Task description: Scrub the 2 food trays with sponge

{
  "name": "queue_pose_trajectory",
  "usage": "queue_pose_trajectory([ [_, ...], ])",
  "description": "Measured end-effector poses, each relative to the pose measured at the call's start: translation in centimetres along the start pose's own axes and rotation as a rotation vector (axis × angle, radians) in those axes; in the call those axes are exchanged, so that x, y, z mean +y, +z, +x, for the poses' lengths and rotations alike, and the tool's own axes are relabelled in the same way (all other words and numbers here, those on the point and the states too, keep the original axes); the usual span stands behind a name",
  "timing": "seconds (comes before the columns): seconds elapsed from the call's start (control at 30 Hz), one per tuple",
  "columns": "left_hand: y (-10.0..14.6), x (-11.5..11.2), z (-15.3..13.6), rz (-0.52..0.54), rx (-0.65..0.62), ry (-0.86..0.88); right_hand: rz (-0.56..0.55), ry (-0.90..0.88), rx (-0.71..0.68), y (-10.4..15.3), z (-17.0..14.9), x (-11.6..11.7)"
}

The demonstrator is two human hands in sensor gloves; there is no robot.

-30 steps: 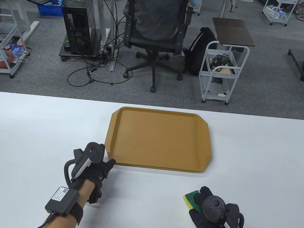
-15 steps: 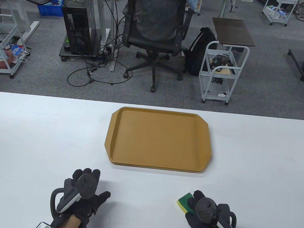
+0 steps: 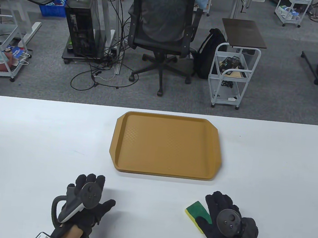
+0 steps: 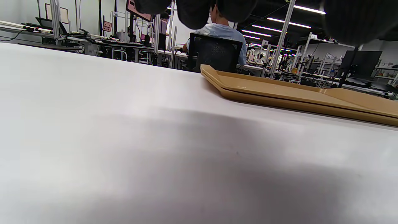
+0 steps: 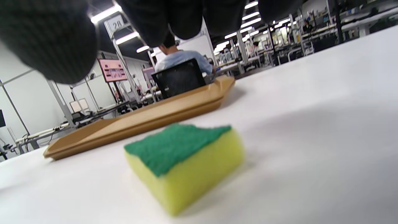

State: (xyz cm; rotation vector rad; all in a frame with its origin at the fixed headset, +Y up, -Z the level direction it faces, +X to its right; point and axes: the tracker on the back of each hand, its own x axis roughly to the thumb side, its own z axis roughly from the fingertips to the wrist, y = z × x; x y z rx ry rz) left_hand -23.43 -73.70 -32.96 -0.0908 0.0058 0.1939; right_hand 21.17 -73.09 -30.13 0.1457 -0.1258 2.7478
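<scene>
Both hands lie flat near the near edge of the surface. Left hand: fingers spread, nothing held, resting on the surface. Right hand: fingers straight, just beside the sponge on its right; the wrist view shows the sponge lying free, green scouring face up, yellow foam below, no finger curled round it.

Two tan food trays sit nested in one stack at the centre of the surface, towards the far edge, well apart from both hands; the double rim shows in the left wrist view.

Judgement: scrubbing looks done or not begun; cannot tell which. If gripping next, take the sponge by its yellow sides, turn the green face down, and steady the tray rim with the left hand so the stack does not slide.

Surface: white, plain. Room: an office chair with a seated person beyond the far edge, a white wire trolley, a backpack, a computer tower, cables on grey carpet.
</scene>
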Motion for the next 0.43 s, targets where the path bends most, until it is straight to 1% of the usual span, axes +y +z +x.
queue_pose_trajectory([
  [0.13, -0.1, 0.0, 0.0, -0.001, -0.003, 0.004, -0.033, 0.008, -0.01, 0.6, -0.2, -0.9],
  [0.27, -0.1, 0.2, 0.2, 0.007, -0.002, 0.007, -0.066, -0.003, -0.011, 0.6, -0.4, -1.6],
  [0.43, 0.2, 0.5, 0.0, 0.009, -0.003, 0.026, -0.048, -0.004, -0.009, 0.6, -0.2, -1.6],
])
